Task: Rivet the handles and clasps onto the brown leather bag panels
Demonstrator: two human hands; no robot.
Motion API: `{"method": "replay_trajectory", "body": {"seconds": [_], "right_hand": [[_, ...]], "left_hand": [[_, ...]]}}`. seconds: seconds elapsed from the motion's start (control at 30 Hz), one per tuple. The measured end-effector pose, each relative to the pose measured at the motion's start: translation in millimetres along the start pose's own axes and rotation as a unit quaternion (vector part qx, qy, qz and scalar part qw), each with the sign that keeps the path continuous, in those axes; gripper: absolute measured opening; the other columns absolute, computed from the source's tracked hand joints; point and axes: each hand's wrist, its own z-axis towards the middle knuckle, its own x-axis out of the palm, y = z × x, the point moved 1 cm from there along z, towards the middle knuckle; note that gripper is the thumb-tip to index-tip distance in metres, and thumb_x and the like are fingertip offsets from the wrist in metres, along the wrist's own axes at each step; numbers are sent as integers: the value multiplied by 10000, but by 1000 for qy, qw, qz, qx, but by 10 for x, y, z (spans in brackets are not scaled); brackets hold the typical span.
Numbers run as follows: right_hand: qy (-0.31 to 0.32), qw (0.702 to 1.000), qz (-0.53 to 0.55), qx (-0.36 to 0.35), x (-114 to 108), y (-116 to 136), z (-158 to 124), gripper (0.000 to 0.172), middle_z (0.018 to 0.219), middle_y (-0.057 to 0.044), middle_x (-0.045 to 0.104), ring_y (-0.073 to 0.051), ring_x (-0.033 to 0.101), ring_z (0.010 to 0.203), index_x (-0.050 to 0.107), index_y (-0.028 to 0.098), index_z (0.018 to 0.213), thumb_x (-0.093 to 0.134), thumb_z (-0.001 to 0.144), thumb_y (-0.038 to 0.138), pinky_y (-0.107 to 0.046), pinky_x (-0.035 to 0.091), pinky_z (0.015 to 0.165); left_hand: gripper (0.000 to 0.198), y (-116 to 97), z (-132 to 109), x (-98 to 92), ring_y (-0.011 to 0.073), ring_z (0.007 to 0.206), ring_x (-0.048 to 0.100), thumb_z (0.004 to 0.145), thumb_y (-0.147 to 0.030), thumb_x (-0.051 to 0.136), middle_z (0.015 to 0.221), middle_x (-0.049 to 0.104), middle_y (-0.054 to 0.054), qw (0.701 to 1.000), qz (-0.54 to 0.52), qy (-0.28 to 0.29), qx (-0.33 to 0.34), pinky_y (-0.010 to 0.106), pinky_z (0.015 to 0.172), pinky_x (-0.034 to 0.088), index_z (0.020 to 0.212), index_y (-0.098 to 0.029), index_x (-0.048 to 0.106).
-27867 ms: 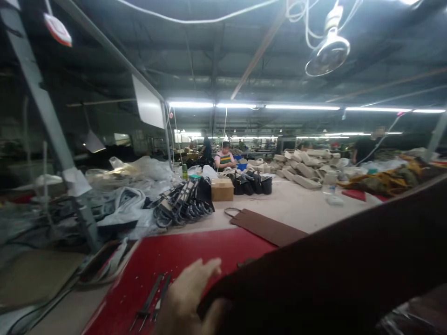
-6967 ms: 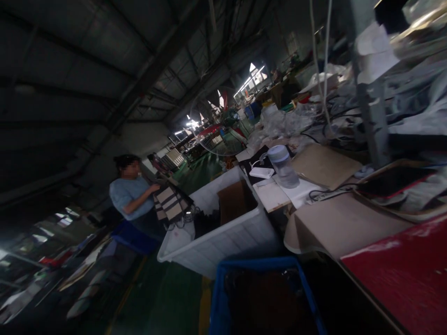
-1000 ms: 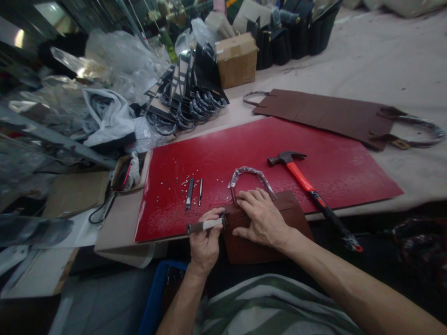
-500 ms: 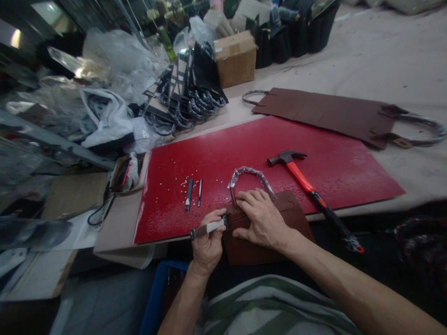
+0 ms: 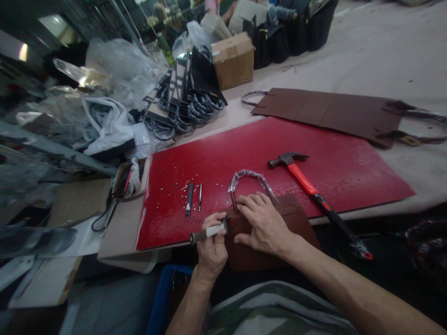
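Note:
My left hand (image 5: pixel 212 246) is closed around a short hand tool with a two-tone grey handle (image 5: pixel 209 232). Its dark working end meets the left edge of a brown leather bag panel (image 5: pixel 293 232); the very tip is hard to make out. My right hand (image 5: pixel 263 221) lies flat over the panel, fingers stretched out, pressing near the base of the handle. That bag handle (image 5: pixel 248 173) is wrapped in clear plastic and arches away from me onto a red board (image 5: pixel 237 149).
A claw hammer (image 5: pixel 302 179) lies right of the panel, its grip overhanging the board's front edge. Two slim metal tools (image 5: pixel 189 200) rest among small scraps on the left. Behind are a long brown bag piece (image 5: pixel 324 109), a cardboard box (image 5: pixel 233 63) and black bag parts (image 5: pixel 200 79).
The view has shifted slightly. Both hands keep their places at the panel, with the left still gripping the tool at its edge and the right still flat on top.

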Motion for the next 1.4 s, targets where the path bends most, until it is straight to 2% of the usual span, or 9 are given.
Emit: {"method": "replay_trajectory", "body": {"seconds": [0.23,0.5,0.83,0.97,1.17,1.3,1.4], "right_hand": [[0,1000,5,2,5,-1,-5,711,1246,-139,596,-335,504,1116,608,120,1155,862,626,522,-515,364,1053],[5,1000,8,5,12,-23,3,707,1228,-140,599,-330,499,1104,604,115,1147,856,633,529,-523,367,1048],[3,1000,5,7,44,-27,1,724,1254,-138,596,-322,494,1122,600,120,1162,859,624,529,-510,332,1086],[3,1000,0,7,20,-21,2,716,1244,-132,598,-318,496,1103,603,122,1134,872,606,524,-499,340,1067],[-21,1000,-10,7,6,-27,29,711,1197,-121,619,-316,499,1079,633,144,1101,867,587,577,-510,297,1070],[-26,999,10,25,-30,-85,154,598,1099,-103,651,-290,513,1027,668,145,1021,829,640,577,-461,339,998],[-6,997,64,46,-58,-143,275,416,1100,-71,668,-253,532,1015,693,163,959,789,713,484,-410,352,951]], "left_hand": [[84,-43,-56,88,219,1054,642,997,-193,452,1080,630,112,998,16,-52,2,412,895,550,1071,-185,491],[104,-12,29,13,211,1038,639,979,-150,456,1065,628,104,1000,23,6,9,410,884,570,1070,-172,500],[174,-16,153,-8,198,1087,605,943,-83,468,1086,635,99,997,13,78,8,390,967,524,1079,-170,532],[174,-23,206,-2,194,1082,635,945,-98,466,1110,651,105,996,-11,90,17,364,951,541,1082,-180,536],[151,30,299,-56,191,993,683,959,-159,471,1028,699,90,993,24,116,17,329,897,563,1053,-182,586],[141,48,274,-60,197,993,687,952,-173,484,1022,705,94,993,30,105,34,332,888,566,1036,-179,597],[135,57,233,-49,191,996,684,947,-165,494,1025,708,91,997,23,75,26,325,892,561,1026,-178,603]]}}
